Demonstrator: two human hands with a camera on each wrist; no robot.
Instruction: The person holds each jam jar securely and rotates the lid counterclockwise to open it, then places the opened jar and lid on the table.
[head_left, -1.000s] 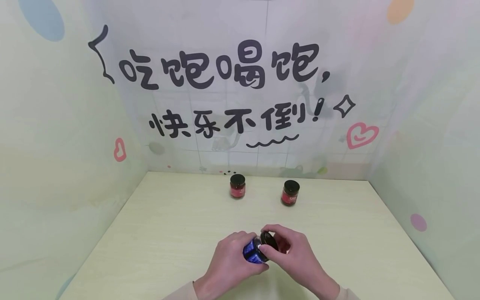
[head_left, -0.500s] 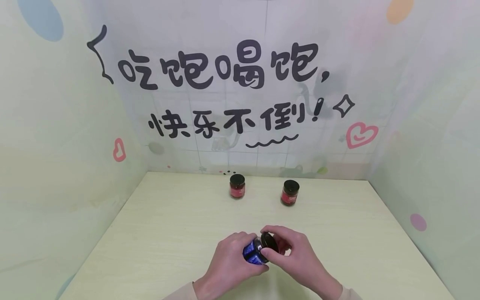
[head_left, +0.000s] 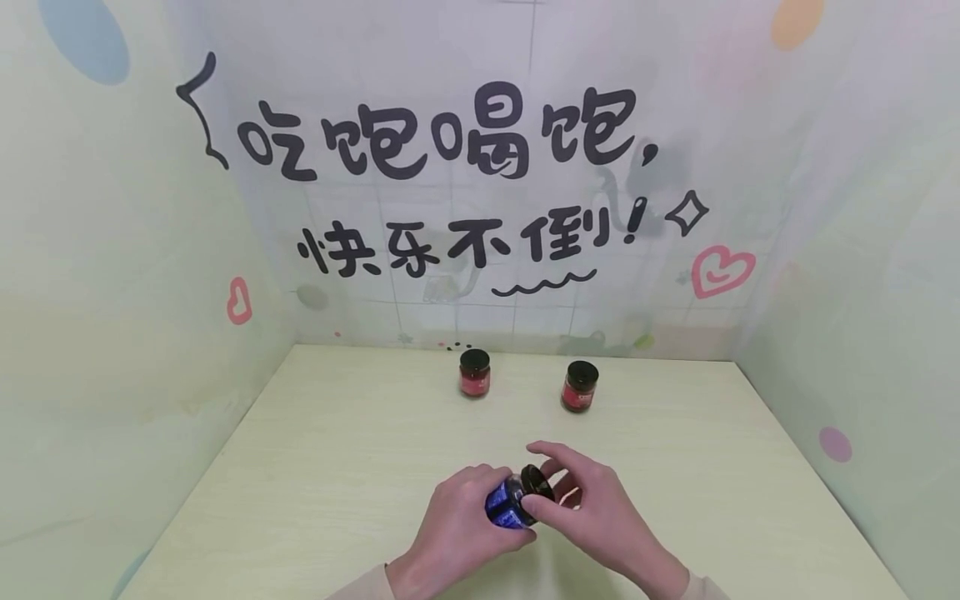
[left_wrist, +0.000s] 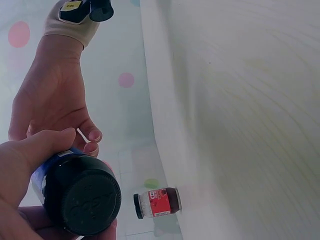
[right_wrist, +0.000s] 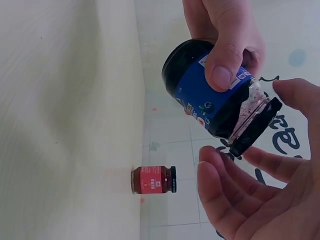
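Observation:
In my left hand (head_left: 465, 508) is a blue-labelled jam jar (right_wrist: 200, 95), tilted with its mouth toward the right. My left fingers and thumb wrap its body, and its dark base (left_wrist: 91, 202) fills the lower left wrist view. A black lid (right_wrist: 256, 127) sits at the jar's mouth. My right hand (head_left: 592, 508) is spread around the lid. The thumb overlaps the lid's near edge in the head view, while the index finger is lifted off it. Pinkish residue shows through the glass below the lid.
Two red-labelled jars with black lids stand upright toward the back of the pale table (head_left: 337, 467), a left one (head_left: 475, 373) and a right one (head_left: 580, 387). Printed walls enclose the table at the back (head_left: 420, 317) and on both sides.
My right index finger has lifted off the lid and the right fingers have spread apart. The left hand and the jar hold almost the same pose.

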